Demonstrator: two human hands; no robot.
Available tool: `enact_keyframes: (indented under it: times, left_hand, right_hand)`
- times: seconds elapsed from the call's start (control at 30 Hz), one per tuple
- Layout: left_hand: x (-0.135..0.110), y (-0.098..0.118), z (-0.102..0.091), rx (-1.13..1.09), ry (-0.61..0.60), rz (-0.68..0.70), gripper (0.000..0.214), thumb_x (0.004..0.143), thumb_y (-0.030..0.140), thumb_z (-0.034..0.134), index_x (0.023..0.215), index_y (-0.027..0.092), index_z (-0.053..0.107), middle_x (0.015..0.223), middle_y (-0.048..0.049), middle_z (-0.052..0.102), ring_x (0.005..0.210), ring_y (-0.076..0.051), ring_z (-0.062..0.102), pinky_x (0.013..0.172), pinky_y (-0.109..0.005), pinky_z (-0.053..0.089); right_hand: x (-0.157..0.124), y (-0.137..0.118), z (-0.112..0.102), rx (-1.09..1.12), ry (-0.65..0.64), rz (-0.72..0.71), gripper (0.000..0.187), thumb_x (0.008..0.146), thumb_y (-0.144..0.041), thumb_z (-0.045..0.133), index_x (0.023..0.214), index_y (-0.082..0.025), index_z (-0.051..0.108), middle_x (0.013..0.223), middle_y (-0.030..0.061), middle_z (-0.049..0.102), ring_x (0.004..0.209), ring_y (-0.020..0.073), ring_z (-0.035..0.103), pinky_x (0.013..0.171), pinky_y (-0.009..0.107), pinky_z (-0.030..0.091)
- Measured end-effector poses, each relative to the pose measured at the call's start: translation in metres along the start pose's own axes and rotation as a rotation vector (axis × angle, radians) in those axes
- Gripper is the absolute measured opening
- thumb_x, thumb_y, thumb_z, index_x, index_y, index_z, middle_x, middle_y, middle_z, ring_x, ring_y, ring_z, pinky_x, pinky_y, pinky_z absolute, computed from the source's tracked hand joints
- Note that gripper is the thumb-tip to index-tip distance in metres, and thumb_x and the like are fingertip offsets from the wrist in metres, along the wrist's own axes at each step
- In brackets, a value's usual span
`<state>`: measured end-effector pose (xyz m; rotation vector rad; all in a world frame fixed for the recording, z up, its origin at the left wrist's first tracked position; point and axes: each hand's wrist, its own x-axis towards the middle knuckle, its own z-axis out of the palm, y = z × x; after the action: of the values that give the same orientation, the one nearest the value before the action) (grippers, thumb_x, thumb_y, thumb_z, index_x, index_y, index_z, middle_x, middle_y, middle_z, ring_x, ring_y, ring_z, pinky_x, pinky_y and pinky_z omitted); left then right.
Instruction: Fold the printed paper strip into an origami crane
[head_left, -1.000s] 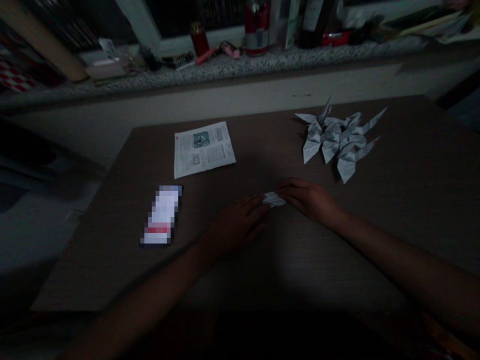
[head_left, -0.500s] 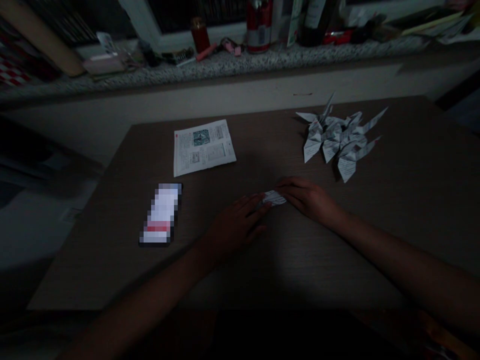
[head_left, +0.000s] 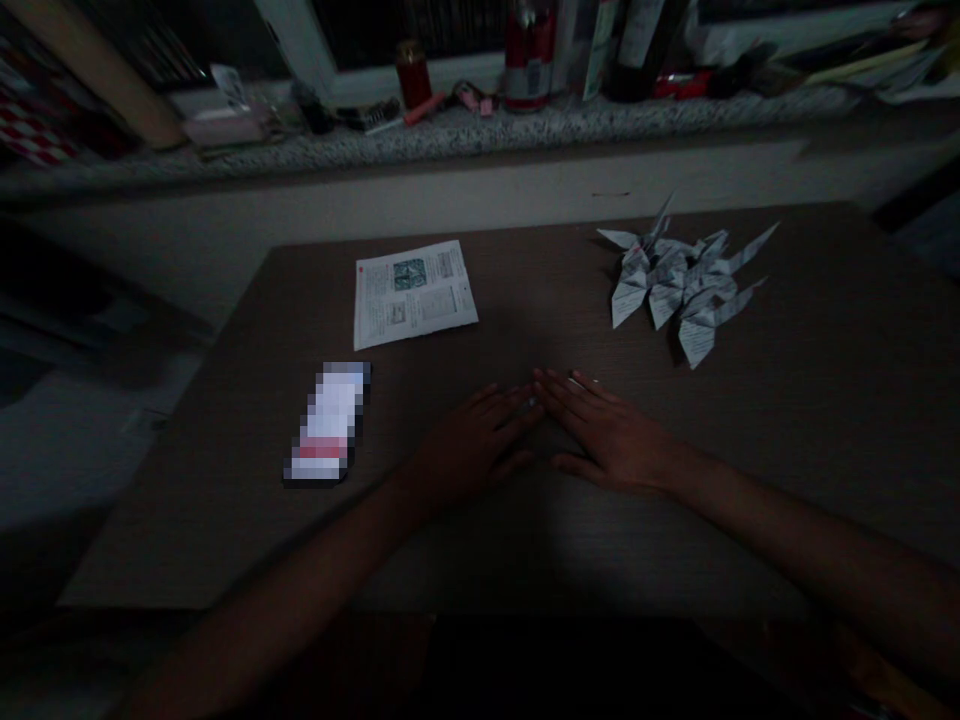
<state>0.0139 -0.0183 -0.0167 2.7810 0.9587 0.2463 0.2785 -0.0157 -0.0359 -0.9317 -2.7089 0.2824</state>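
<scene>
My right hand (head_left: 611, 432) lies flat with its fingers stretched out, pressing on a small folded piece of printed paper (head_left: 584, 381). Only slivers of that paper show at the fingers' edges; its shape is mostly hidden. From the other side, my left hand (head_left: 474, 440) rests on the paper's left end with fingers extended. The fingertips of both hands meet over it. Beyond my right hand stands a cluster of folded paper cranes (head_left: 699, 332), made from printed paper.
A flat printed sheet (head_left: 416, 300) lies at the back left of the brown table (head_left: 247, 400). Nearer, a lit phone (head_left: 328, 425) rests left of my left hand. Behind the table, a stone sill (head_left: 450, 140) carries a red can (head_left: 529, 60), a jar (head_left: 412, 75) and other clutter.
My right hand has shifted left and spread flat over the folded paper, which now is almost covered. My left hand has barely moved. The whole view has tilted slightly.
</scene>
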Motion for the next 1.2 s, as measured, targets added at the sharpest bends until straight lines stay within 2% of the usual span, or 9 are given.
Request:
enact_keyframes:
  times: [0.13, 0.3, 0.5, 0.67, 0.83, 1.0, 1.2]
  left_hand:
    - [-0.002, -0.005, 0.0, -0.028, 0.001, 0.014, 0.059, 0.106, 0.049, 0.052, 0.157, 0.022, 0.042, 0.164, -0.0126, 0.043, 0.154, -0.027, 0.038, 0.128, -0.051, 0.03]
    - [-0.001, -0.001, -0.005, -0.026, 0.01, -0.001, 0.054, 0.106, 0.048, 0.053, 0.153, 0.023, 0.048, 0.164, -0.0121, 0.043, 0.153, -0.026, 0.04, 0.128, -0.052, 0.029]
    - [0.0, 0.002, -0.008, -0.031, 0.025, -0.02, 0.05, 0.105, 0.046, 0.054, 0.149, 0.022, 0.052, 0.162, -0.0127, 0.045, 0.15, -0.027, 0.045, 0.126, -0.051, 0.034]
    - [0.001, 0.002, -0.007, -0.01, 0.031, -0.013, 0.048, 0.104, 0.046, 0.054, 0.146, 0.021, 0.055, 0.161, -0.0137, 0.047, 0.148, -0.028, 0.047, 0.127, -0.051, 0.033]
    - [0.003, 0.004, -0.008, 0.002, 0.029, -0.011, 0.048, 0.105, 0.045, 0.054, 0.147, 0.022, 0.053, 0.162, -0.0125, 0.046, 0.149, -0.028, 0.045, 0.128, -0.052, 0.029]
    - [0.002, 0.003, -0.006, 0.037, 0.053, 0.009, 0.052, 0.106, 0.048, 0.051, 0.15, 0.022, 0.05, 0.163, -0.0124, 0.044, 0.15, -0.028, 0.045, 0.129, -0.052, 0.026]
    - [-0.001, 0.001, 0.0, 0.081, 0.076, 0.043, 0.05, 0.107, 0.047, 0.051, 0.147, 0.017, 0.054, 0.16, -0.0141, 0.049, 0.149, -0.029, 0.046, 0.128, -0.05, 0.031]
  right_hand:
    - [0.0, 0.0, -0.001, 0.02, 0.004, 0.004, 0.091, 0.101, -0.054, 0.056, 0.168, -0.016, 0.01, 0.172, 0.0206, 0.019, 0.158, 0.0326, 0.023, 0.126, 0.059, 0.027]
    - [0.0, -0.003, -0.001, 0.031, 0.023, 0.036, 0.087, 0.102, -0.051, 0.056, 0.169, -0.018, 0.011, 0.171, 0.0192, 0.023, 0.157, 0.0323, 0.026, 0.126, 0.059, 0.029]
    - [-0.013, 0.005, -0.003, -0.04, 0.039, 0.098, 0.083, 0.105, -0.051, 0.05, 0.169, -0.019, 0.008, 0.171, 0.0191, 0.025, 0.157, 0.0315, 0.027, 0.125, 0.058, 0.032]
    - [-0.019, 0.006, -0.01, -0.094, 0.036, 0.126, 0.081, 0.105, -0.052, 0.047, 0.168, -0.016, 0.012, 0.169, 0.0201, 0.03, 0.156, 0.032, 0.029, 0.125, 0.057, 0.032]
    - [-0.008, -0.004, -0.016, -0.111, 0.065, 0.111, 0.081, 0.104, -0.05, 0.049, 0.167, -0.012, 0.017, 0.17, 0.0202, 0.028, 0.158, 0.0329, 0.026, 0.127, 0.057, 0.029]
    - [0.002, -0.009, -0.006, -0.047, 0.022, 0.094, 0.078, 0.106, -0.05, 0.046, 0.167, -0.011, 0.018, 0.171, 0.0195, 0.026, 0.158, 0.0306, 0.025, 0.126, 0.055, 0.033]
    - [0.0, -0.006, 0.002, -0.003, 0.01, 0.114, 0.074, 0.107, -0.051, 0.044, 0.167, -0.015, 0.019, 0.172, 0.0163, 0.024, 0.159, 0.0285, 0.022, 0.128, 0.054, 0.028]
